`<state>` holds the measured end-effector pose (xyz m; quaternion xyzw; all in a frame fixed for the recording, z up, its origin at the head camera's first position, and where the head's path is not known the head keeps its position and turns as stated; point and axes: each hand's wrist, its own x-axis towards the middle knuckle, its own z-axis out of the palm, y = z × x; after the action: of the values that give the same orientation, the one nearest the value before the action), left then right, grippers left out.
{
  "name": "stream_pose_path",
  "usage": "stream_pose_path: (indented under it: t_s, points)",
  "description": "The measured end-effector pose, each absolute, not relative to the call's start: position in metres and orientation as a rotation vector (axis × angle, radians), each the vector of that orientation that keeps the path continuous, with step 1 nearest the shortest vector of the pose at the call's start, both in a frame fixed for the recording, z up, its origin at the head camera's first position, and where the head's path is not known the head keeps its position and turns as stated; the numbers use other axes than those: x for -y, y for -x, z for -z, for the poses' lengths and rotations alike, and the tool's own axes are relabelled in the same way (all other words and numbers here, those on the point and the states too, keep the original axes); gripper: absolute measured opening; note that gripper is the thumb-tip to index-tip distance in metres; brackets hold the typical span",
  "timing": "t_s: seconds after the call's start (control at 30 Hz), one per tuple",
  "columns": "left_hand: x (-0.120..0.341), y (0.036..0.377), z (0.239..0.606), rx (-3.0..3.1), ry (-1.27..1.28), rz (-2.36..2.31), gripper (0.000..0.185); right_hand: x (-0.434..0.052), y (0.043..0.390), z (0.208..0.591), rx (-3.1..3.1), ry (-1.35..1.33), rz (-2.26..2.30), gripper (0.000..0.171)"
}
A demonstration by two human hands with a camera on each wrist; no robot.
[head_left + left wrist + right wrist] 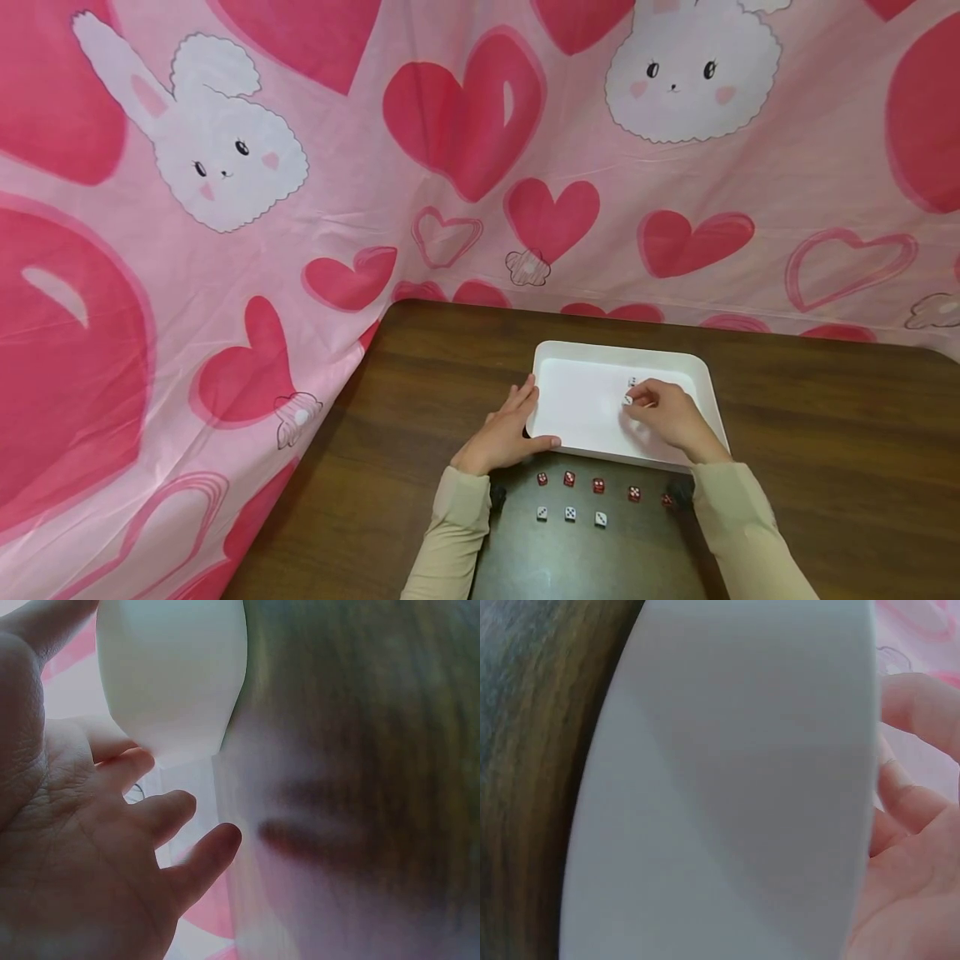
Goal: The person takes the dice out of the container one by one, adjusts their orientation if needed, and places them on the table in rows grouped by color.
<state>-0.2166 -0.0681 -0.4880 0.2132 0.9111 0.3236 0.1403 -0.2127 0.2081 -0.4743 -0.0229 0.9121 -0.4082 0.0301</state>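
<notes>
Pinching white die [628, 400], right hand [670, 414] over tray [577, 400]

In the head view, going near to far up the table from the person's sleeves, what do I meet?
Row of white dice → row of red dice → white tray, held at its left edge by the left hand, with the right hand pinching a white die inside → pink heart cloth.

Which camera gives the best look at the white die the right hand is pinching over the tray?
The head view: the white die shows at the right hand fingertips above the white tray. The right wrist view shows only tray and fingers; the left wrist view shows palm and tray corner.
</notes>
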Motion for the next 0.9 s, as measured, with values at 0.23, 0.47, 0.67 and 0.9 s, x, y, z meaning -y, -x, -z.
stream_pose_path:
  t_s: [0.23,0.47,0.67,0.9]
  points:
    - [0.066,0.217,0.488,-2.628,-0.606,-0.938,0.093,-0.211,0.209,0.472,-2.836,0.073,1.304,0.026]
    - [0.065,0.218,0.489,-2.632,-0.607,-0.931,0.093,-0.212,0.205,0.47,-2.87,0.085,1.379,0.024]
    - [0.064,0.219,0.488,-2.636,-0.604,-0.922,0.092,-0.214,0.201,0.468,-2.881,0.085,1.455,0.025]
    - [0.064,0.218,0.489,-2.639,-0.597,-0.932,0.093,-0.215,0.194,0.462,-2.886,0.089,1.511,0.027]
